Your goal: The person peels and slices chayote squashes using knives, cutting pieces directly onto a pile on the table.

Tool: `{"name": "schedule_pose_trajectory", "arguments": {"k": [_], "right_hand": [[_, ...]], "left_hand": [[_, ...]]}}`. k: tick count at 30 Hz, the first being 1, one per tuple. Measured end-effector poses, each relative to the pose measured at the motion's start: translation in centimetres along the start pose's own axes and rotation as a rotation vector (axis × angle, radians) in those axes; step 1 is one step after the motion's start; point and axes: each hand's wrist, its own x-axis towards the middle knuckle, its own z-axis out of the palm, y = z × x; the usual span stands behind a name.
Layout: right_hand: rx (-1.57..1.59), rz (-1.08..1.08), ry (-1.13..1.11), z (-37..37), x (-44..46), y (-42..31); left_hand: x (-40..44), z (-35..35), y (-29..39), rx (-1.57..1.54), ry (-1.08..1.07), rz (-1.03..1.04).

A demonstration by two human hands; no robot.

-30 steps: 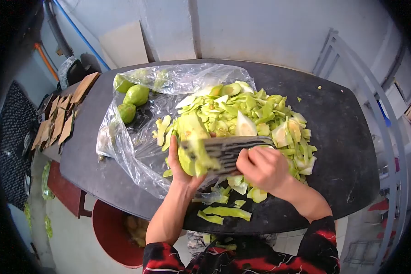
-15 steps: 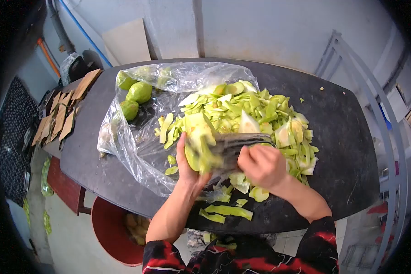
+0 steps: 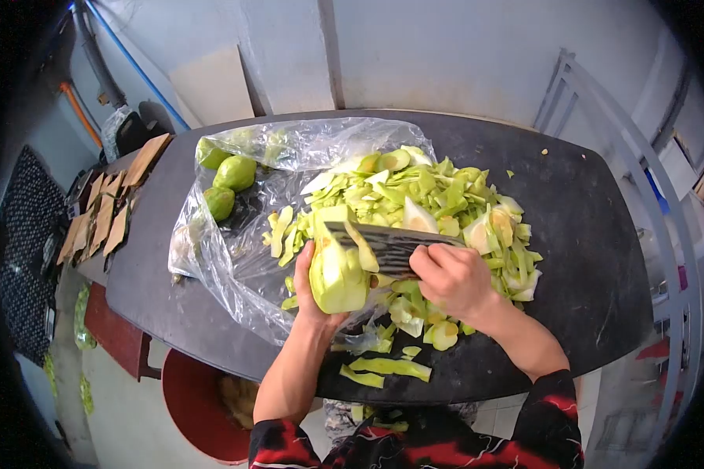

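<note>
My left hand (image 3: pixel 314 301) is wrapped round a partly peeled pale-green fruit, seemingly a pomelo (image 3: pixel 338 281), holding it up over the table. In my right hand (image 3: pixel 455 280) is a cleaver (image 3: pixel 391 248), its broad, dark-streaked blade pointing left against the fruit's upper right side. A curved slice of peel (image 3: pixel 363 246) stands against the blade near its tip. Behind and right of both hands spreads a heap of green peelings (image 3: pixel 438 187), some showing white pith. Long peel strips (image 3: pixel 391 366) lie near the front edge.
Whole green fruits (image 3: pixel 235 173) sit at the back left, on and under a clear plastic bag (image 3: pixel 211 270) spread over the dark table (image 3: pixel 587 273). Below the table's left front edge is a red bucket (image 3: pixel 181 399) with pale pieces inside. Flattened cardboard (image 3: pixel 102 207) lies at left; a metal railing (image 3: pixel 665 234) stands at right.
The cleaver, blurred by motion before, now shows sharply against the fruit's upper side. The fruit looks more upright in my left hand, and a peel slice stands out at the blade.
</note>
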Motion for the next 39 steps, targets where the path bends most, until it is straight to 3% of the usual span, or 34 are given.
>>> {"name": "schedule_pose_trajectory", "arguments": {"k": [2,8,10,12,14,17,22,26,29,39], "right_hand": [[-0.002,-0.035,0.028,-0.1,0.2,-0.1],[0.036,0.186,-0.096,0.6,0.1,1.8],[0.043,0.187,-0.085,0.0,0.3,1.3],[-0.001,0.166,-0.080,-0.3,0.4,0.9],[-0.026,0.130,-0.054,-0.1,0.0,0.9],[-0.097,0.094,-0.013,-0.3,-0.5,-0.3],[-0.148,0.025,0.125,-1.4,-1.7,-2.1],[-0.184,-0.065,0.253,-1.2,-1.9,-3.1],[-0.191,-0.100,0.195,-1.0,-1.7,-3.5],[-0.177,-0.132,0.132,-0.6,-1.5,-5.0]], "left_hand": [[0.1,0.0,0.2,-0.051,0.062,-0.013],[0.2,-0.2,0.1,0.028,-0.166,-0.058],[0.5,0.4,-0.1,-0.007,-0.079,-0.038],[1.0,1.4,0.1,-0.105,0.171,0.013],[1.5,0.5,0.5,-0.096,0.099,0.003],[2.2,1.8,0.4,0.003,0.277,0.089],[3.7,3.3,0.2,0.026,0.133,-0.034],[3.1,4.7,-1.0,0.139,0.156,0.014],[3.1,3.1,-1.6,-0.047,0.061,-0.044],[1.4,2.3,-1.7,0.038,0.066,-0.056]]}}
